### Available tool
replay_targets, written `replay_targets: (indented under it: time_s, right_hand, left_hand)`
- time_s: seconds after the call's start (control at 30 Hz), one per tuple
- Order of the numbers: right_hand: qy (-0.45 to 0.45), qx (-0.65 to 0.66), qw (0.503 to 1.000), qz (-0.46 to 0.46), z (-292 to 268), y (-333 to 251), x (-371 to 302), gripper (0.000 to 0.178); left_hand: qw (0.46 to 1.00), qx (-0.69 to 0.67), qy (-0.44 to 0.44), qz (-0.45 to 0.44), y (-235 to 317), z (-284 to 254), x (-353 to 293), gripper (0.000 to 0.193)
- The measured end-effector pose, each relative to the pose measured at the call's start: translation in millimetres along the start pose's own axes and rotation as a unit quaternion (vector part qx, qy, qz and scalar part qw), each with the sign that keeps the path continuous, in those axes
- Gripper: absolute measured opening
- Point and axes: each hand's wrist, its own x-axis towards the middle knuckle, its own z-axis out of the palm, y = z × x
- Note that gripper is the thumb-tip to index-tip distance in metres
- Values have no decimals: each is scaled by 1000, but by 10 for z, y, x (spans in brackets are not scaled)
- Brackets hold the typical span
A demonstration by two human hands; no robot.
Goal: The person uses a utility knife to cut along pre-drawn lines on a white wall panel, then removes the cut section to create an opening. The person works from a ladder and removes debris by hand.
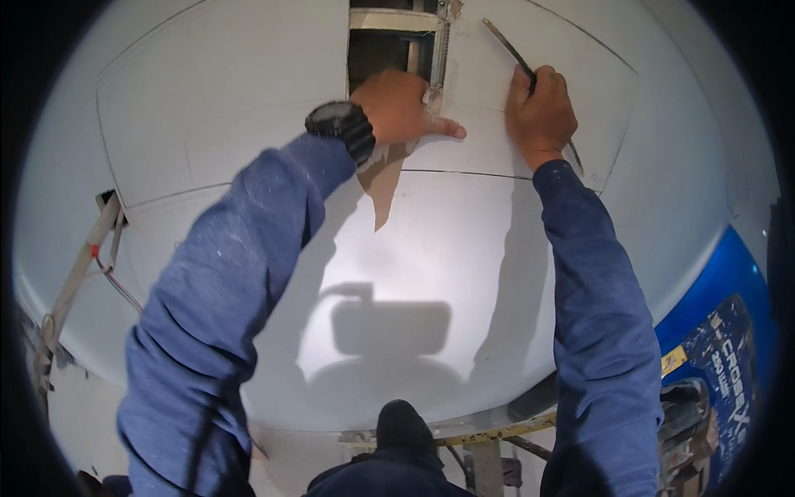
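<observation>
A large white wall board [464,224] with thin drawn lines faces me, and a rectangular opening [389,58] is cut into its upper middle. My left hand [396,108], with a black watch [341,128] on its wrist, grips the opening's lower edge. Its fingers curl over into the opening and are partly hidden, while the thumb stretches across the board's face. Beneath that hand is a pointed brown patch [383,195] where the white surface is torn. My right hand [542,114], closed, holds a long thin dark blade [507,48] slanting across the board right of the opening.
At the left, a pole [79,273] with red and dark wires [116,286] stands near a small hole. A blue printed package [729,348] is at the lower right, beside brown blocks [691,447]. A yellowish strip [522,428] lies below the board. My shadow falls across the board.
</observation>
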Motion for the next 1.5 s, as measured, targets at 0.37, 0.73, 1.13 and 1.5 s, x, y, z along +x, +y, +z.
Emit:
replay_targets:
  time_s: [0.37, 0.73, 1.13, 1.5]
  right_hand:
    - [-58, 41, 987, -144, -100, 417, -140, 23]
    - [-27, 68, 988, -137, -28, 395, -145, 22]
    - [-94, 92, 988, -79, -237, 256, -61, 28]
    - [-189, 306, 932, -30, -675, -495, -411, 15]
  left_hand:
    - [988, 13, -142, -58, -7, -184, 144, 111]
    - [995, 84, -43, -12, 93, -122, -36, 91]
    - [991, 113, -67, -31, 168, -216, -33, 93]
    - [977, -68, 178, 100, -110, 320, -417, 50]
